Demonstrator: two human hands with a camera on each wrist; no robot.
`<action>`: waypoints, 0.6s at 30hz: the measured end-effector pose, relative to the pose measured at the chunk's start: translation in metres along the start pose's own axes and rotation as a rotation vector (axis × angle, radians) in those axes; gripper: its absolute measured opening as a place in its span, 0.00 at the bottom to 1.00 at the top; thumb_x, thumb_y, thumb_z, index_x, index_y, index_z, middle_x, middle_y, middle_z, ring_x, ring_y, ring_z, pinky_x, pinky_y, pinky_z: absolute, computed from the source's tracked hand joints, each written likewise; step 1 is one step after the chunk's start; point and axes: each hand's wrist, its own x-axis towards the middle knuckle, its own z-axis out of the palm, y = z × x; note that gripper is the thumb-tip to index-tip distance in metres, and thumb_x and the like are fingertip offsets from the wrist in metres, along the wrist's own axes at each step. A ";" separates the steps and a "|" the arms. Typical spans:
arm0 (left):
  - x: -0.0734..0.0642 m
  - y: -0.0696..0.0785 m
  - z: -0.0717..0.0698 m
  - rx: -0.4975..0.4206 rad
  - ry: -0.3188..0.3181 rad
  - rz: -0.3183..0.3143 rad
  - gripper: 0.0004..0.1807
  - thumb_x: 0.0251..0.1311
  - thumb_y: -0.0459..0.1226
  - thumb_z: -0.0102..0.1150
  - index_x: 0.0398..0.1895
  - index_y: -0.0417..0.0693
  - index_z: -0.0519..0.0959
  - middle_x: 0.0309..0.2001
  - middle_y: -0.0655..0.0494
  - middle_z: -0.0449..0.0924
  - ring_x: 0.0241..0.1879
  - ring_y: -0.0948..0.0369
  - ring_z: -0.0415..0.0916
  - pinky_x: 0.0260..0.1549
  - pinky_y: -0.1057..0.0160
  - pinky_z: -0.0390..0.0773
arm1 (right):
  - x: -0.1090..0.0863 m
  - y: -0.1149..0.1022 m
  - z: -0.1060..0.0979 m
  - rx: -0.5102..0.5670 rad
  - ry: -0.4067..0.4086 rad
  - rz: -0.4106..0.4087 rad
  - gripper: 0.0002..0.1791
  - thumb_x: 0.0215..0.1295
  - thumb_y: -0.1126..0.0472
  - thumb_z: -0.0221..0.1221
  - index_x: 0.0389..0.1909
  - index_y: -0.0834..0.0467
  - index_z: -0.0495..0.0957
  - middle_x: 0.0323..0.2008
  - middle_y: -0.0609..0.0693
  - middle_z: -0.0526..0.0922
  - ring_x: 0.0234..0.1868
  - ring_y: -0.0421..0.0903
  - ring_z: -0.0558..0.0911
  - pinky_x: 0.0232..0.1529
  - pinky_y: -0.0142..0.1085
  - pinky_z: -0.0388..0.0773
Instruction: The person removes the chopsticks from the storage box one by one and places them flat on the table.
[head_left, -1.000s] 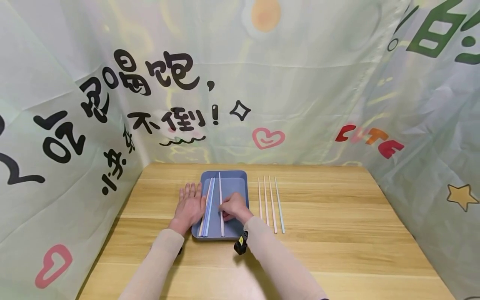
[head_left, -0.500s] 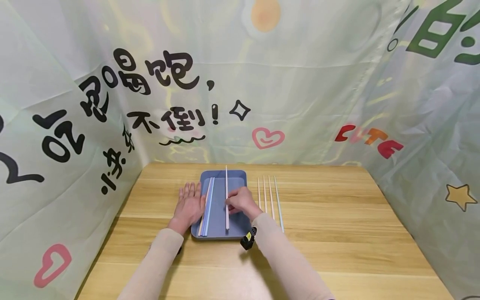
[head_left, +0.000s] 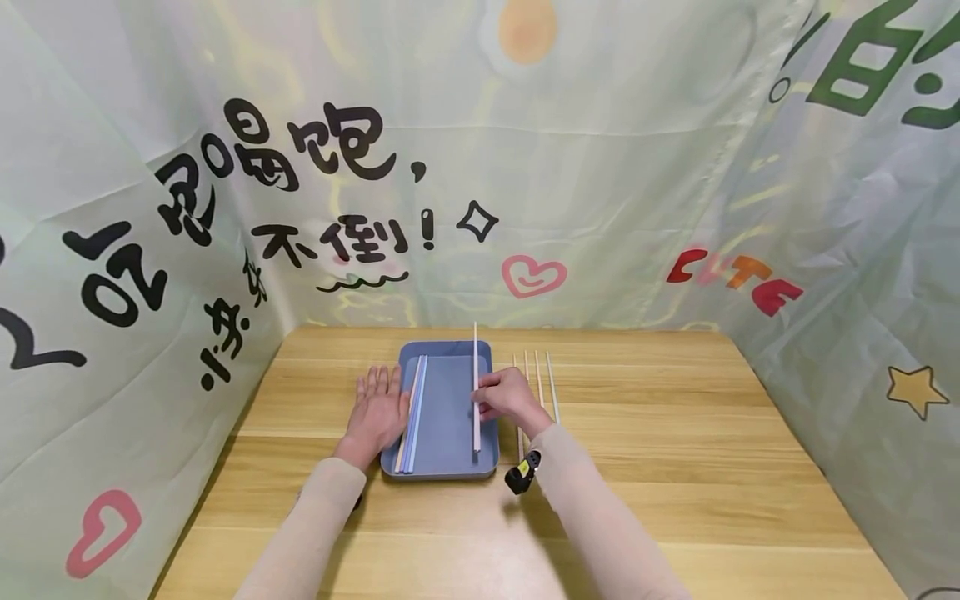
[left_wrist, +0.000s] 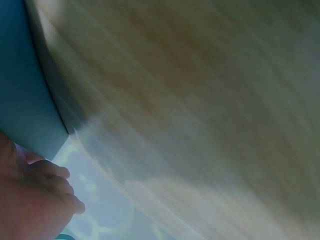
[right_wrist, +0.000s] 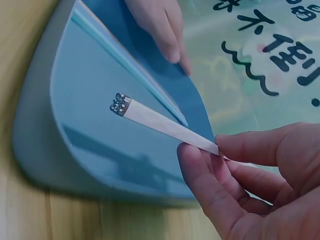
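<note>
My right hand [head_left: 510,396] pinches a pale pink chopstick [head_left: 476,354] between thumb and fingers, over the right side of a blue-grey tray [head_left: 448,417]. In the right wrist view the held chopstick [right_wrist: 157,123] shows a dark patterned end and hangs above the tray floor, its shadow below. Several chopsticks [head_left: 413,421], peach, purple and light blue, lie close together along the tray's left side. With fingers extended, my left hand [head_left: 377,417] rests at the tray's left rim beside that bunch. The left wrist view catches only part of this hand [left_wrist: 37,200] at the tray wall.
On the wooden table [head_left: 660,467], just right of the tray, several more chopsticks [head_left: 553,383] lie side by side, pink ones and a light blue one, partly hidden by the right hand and forearm. Printed cloth [head_left: 600,208] hangs around the table's back and sides.
My right hand has lifted the pink chopstick from the tray floor and carried it right, toward the tray's right rim. The left hand has stayed in place.
</note>
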 end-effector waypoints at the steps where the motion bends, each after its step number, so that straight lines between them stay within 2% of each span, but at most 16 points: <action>1: 0.000 0.000 0.000 0.000 0.001 0.001 0.36 0.83 0.47 0.36 0.84 0.34 0.51 0.81 0.26 0.52 0.82 0.32 0.45 0.80 0.32 0.43 | 0.000 0.001 -0.004 -0.007 0.008 0.002 0.19 0.67 0.72 0.65 0.58 0.73 0.81 0.32 0.59 0.86 0.23 0.44 0.83 0.33 0.41 0.90; 9: -0.001 0.000 0.002 0.001 -0.005 0.000 0.36 0.83 0.47 0.35 0.84 0.34 0.51 0.81 0.26 0.51 0.82 0.31 0.45 0.80 0.31 0.42 | -0.002 0.008 -0.031 -0.041 0.047 0.007 0.20 0.68 0.72 0.65 0.60 0.74 0.80 0.37 0.64 0.89 0.23 0.44 0.85 0.44 0.50 0.90; 18: -0.001 0.001 0.000 0.001 -0.009 -0.003 0.36 0.84 0.48 0.34 0.84 0.34 0.51 0.81 0.26 0.51 0.83 0.32 0.44 0.80 0.31 0.42 | -0.004 0.011 -0.052 -0.046 0.061 0.003 0.20 0.69 0.73 0.63 0.59 0.77 0.78 0.40 0.70 0.88 0.24 0.45 0.86 0.39 0.46 0.91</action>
